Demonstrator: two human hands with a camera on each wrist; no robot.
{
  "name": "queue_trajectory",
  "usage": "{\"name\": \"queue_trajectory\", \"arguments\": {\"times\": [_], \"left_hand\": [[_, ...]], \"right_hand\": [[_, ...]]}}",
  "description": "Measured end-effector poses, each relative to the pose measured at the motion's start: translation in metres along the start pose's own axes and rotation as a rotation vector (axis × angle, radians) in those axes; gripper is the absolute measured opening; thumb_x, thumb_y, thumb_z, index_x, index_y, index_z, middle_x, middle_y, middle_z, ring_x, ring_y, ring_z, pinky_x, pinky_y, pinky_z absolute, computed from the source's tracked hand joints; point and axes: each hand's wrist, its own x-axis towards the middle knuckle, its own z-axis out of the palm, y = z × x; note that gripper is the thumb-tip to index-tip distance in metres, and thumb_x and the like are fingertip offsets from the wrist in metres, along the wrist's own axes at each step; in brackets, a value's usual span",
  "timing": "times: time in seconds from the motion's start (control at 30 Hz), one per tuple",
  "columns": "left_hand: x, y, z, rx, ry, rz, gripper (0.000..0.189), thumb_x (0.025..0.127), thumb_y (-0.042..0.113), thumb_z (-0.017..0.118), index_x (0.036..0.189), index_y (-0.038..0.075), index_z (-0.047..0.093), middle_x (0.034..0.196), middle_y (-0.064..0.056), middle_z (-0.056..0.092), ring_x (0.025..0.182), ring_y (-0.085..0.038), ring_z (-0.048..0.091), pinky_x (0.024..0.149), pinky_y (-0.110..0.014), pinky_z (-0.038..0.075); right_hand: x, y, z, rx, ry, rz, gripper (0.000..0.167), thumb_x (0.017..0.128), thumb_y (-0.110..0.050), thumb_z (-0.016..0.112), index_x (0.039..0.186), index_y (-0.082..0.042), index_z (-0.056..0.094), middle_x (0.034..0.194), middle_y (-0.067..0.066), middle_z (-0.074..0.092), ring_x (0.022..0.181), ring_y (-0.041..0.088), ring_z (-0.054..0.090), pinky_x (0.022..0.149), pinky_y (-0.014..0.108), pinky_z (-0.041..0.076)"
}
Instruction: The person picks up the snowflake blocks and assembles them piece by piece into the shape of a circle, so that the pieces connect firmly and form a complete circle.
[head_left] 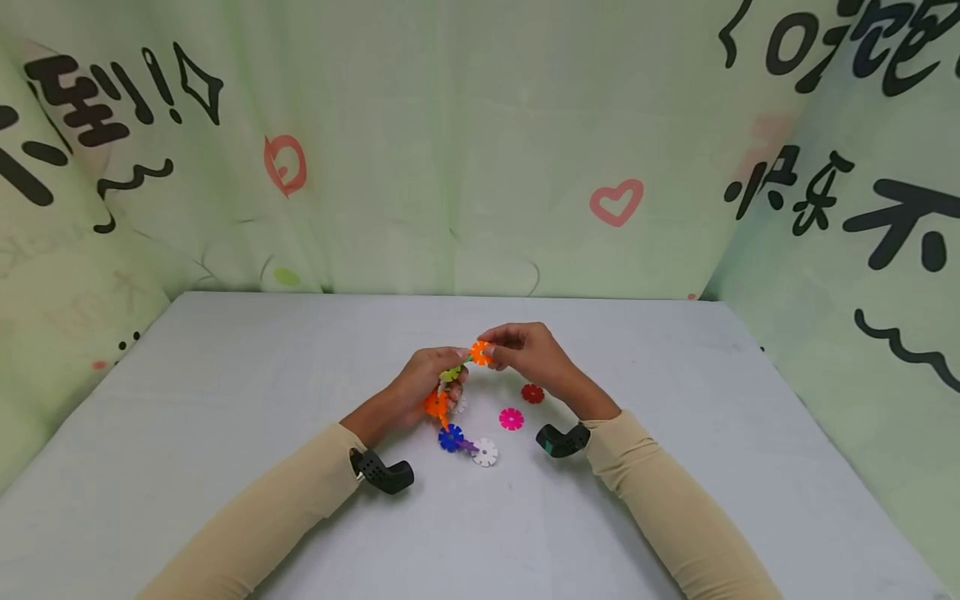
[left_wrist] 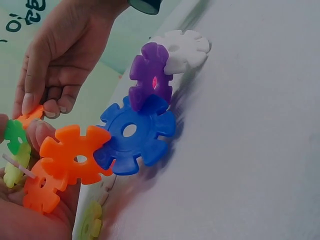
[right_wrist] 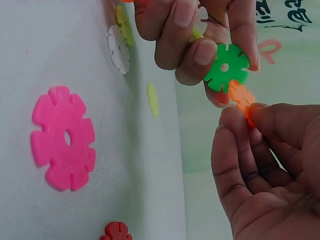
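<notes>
My left hand (head_left: pixel 420 381) grips a chain of slotted plastic interlocking discs, its fingers and thumb around the green disc (right_wrist: pixel 227 64) at the upper end. From that hand the chain hangs down through yellow-green and orange discs (left_wrist: pixel 70 154) to a blue disc (left_wrist: pixel 132 142), a purple disc (left_wrist: pixel 150 75) and a white disc (left_wrist: pixel 190 47) low by the table. My right hand (head_left: pixel 531 356) pinches a small orange disc (right_wrist: pixel 242 100) between thumb and fingertips, its edge meeting the green disc's rim. Part of the chain is hidden behind the left fingers.
On the white table (head_left: pixel 637 517) lie a pink disc (head_left: pixel 512 419) and a red disc (head_left: pixel 532 393), just below the right hand. Loose yellow (right_wrist: pixel 153 100) and white discs (right_wrist: pixel 118 49) lie beneath the left hand. A printed curtain (head_left: pixel 480 150) stands behind the table.
</notes>
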Motion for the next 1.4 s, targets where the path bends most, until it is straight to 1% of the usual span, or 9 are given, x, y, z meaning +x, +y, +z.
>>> {"name": "queue_trajectory", "arguments": {"times": [0.2,0.27,0.4,0.6,0.83,0.97,1.1,1.3,1.4], "left_hand": [[0.002,-0.001,0.0,0.027,-0.005,0.019,0.038,0.103,0.027,0.049,0.125,-0.004,0.048,0.082,-0.005,0.052,0.053,-0.014,0.047,0.05,-0.022,0.046],[0.002,0.0,0.0,0.032,-0.01,0.024,0.039,0.103,0.028,0.048,0.125,-0.004,0.048,0.083,-0.005,0.052,0.054,-0.014,0.047,0.051,-0.022,0.046],[0.004,-0.001,0.001,0.037,-0.023,0.027,0.04,0.104,0.028,0.047,0.125,-0.007,0.048,0.082,-0.005,0.051,0.054,-0.014,0.046,0.051,-0.022,0.045],[0.004,-0.003,0.002,0.064,-0.028,0.038,0.047,0.105,0.03,0.045,0.125,-0.012,0.048,0.078,-0.005,0.05,0.052,-0.014,0.046,0.051,-0.023,0.046],[0.0,-0.002,0.003,0.09,0.009,0.055,0.046,0.103,0.033,0.049,0.121,-0.008,0.051,0.077,-0.005,0.052,0.053,-0.015,0.049,0.053,-0.024,0.048],[0.001,-0.005,0.004,0.14,0.064,0.027,0.048,0.099,0.04,0.055,0.12,-0.003,0.055,0.077,-0.006,0.054,0.054,-0.016,0.051,0.053,-0.025,0.049],[0.002,-0.007,0.006,0.161,0.144,0.014,0.039,0.097,0.037,0.061,0.117,0.003,0.06,0.081,-0.007,0.055,0.056,-0.017,0.052,0.053,-0.025,0.05],[0.003,-0.009,0.005,0.128,0.232,0.039,0.029,0.097,0.025,0.059,0.108,-0.001,0.063,0.089,-0.012,0.056,0.061,-0.017,0.052,0.056,-0.024,0.049],[0.002,-0.007,0.004,0.112,0.26,0.048,0.027,0.096,0.02,0.057,0.113,0.0,0.063,0.095,-0.014,0.058,0.06,-0.016,0.052,0.057,-0.023,0.048]], "right_hand": [[-0.003,0.001,0.0,-0.099,-0.009,-0.026,0.025,0.098,-0.01,0.055,0.118,-0.003,0.069,0.089,0.021,0.066,0.08,0.042,0.061,0.072,0.045,0.053],[-0.004,0.001,-0.001,-0.122,-0.011,-0.051,0.025,0.098,-0.009,0.055,0.119,-0.003,0.069,0.087,0.021,0.065,0.077,0.04,0.06,0.07,0.047,0.052],[-0.005,0.0,0.0,-0.104,-0.016,-0.083,0.024,0.098,-0.005,0.055,0.118,0.001,0.068,0.086,0.021,0.065,0.079,0.038,0.06,0.076,0.053,0.051],[-0.004,-0.001,0.002,-0.084,-0.022,-0.082,0.023,0.098,-0.005,0.057,0.118,0.002,0.068,0.091,0.026,0.065,0.082,0.042,0.06,0.077,0.045,0.054],[-0.006,-0.002,0.001,-0.061,0.0,-0.061,0.024,0.096,-0.007,0.061,0.118,0.001,0.066,0.091,0.019,0.067,0.081,0.041,0.062,0.075,0.039,0.055],[-0.006,-0.001,0.0,-0.055,0.01,-0.028,0.02,0.094,-0.008,0.064,0.113,0.001,0.066,0.092,0.017,0.068,0.081,0.04,0.064,0.073,0.036,0.056],[-0.007,-0.001,-0.001,-0.088,0.012,-0.01,0.019,0.094,-0.016,0.066,0.108,-0.001,0.066,0.092,0.015,0.068,0.083,0.035,0.065,0.078,0.041,0.055],[-0.01,0.004,-0.006,-0.163,0.008,0.012,0.026,0.097,-0.024,0.062,0.107,0.0,0.066,0.094,0.011,0.07,0.083,0.027,0.064,0.076,0.048,0.052],[-0.011,0.007,-0.01,-0.185,-0.019,0.017,0.026,0.097,-0.023,0.062,0.108,0.0,0.067,0.096,0.014,0.069,0.083,0.025,0.063,0.074,0.046,0.052]]}}
